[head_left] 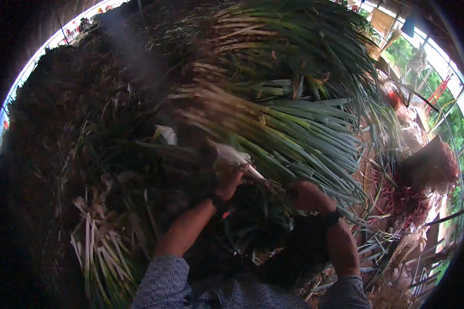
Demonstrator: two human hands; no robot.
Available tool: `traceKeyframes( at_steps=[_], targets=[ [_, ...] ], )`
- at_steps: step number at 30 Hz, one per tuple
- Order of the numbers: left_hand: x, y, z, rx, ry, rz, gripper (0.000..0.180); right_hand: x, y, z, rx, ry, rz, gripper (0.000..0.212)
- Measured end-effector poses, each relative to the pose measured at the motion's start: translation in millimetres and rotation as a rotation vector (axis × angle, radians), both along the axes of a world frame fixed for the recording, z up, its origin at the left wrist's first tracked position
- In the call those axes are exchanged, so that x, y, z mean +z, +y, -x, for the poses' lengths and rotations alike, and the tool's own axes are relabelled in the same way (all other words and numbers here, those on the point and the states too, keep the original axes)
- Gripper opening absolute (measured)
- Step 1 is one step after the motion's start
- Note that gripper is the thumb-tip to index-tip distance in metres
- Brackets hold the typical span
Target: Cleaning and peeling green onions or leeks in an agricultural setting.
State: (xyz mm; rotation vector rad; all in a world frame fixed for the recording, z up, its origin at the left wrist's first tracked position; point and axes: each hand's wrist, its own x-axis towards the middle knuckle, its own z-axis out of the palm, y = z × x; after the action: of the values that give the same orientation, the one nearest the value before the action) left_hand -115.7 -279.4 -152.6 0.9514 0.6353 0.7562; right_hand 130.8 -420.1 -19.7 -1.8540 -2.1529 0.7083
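In front of me, my left hand [229, 182] is closed round the pale stalk of a large green onion [255, 173]. This stalk slants down to the right. By its lower end is my right hand [310, 196], with curled fingers in shadow; what they grip cannot be made out. Dark bands circle both wrists. Just beyond the hands lies a large heap of green onions [288, 126], pale ends to the left and green leaves fanned to the right. Dark leaves hang in the shade below the hands.
A smaller bunch of green onions [100, 252] lies at the lower left. Dark, root-like plant matter [62, 129] covers the left side. A whitish scrap [165, 135] rests left of the heap. On the right is a pile of reddish strands [423, 195]; cut leaves [374, 250] litter the ground.
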Motion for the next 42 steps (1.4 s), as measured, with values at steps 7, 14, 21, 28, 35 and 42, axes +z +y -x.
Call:
traceKeyframes(
  at_steps=[7, 14, 21, 28, 35, 42],
  targets=[
    [10, -12, 5, 0.044, 0.045, -0.087, 0.033, -2, 7, 15, -0.008, 0.007, -0.067, 0.029],
    [40, -31, 12, -0.047, 0.388, -0.484, 0.03, -20, 18, 22, 0.0, -0.071, -0.043, 0.028],
    [-24, -25, 20, -0.198, -0.014, -0.225, 0.026, -9, 24, 36, -0.008, -0.157, 0.014, 0.03],
    [-19, -32, 14, -0.164, -0.263, 0.057, 0.021, -12, 17, 24, -0.056, -0.136, 0.01, 0.031],
    [-5, -24, 41, -0.142, -0.063, 0.081, 0.021, 1, 9, 27, -0.066, -0.06, 0.016, 0.031],
    [6, -20, 45, -0.004, -0.08, 0.144, 0.02, 2, 11, 28, -0.005, -0.114, 0.065, 0.033]
  ],
)
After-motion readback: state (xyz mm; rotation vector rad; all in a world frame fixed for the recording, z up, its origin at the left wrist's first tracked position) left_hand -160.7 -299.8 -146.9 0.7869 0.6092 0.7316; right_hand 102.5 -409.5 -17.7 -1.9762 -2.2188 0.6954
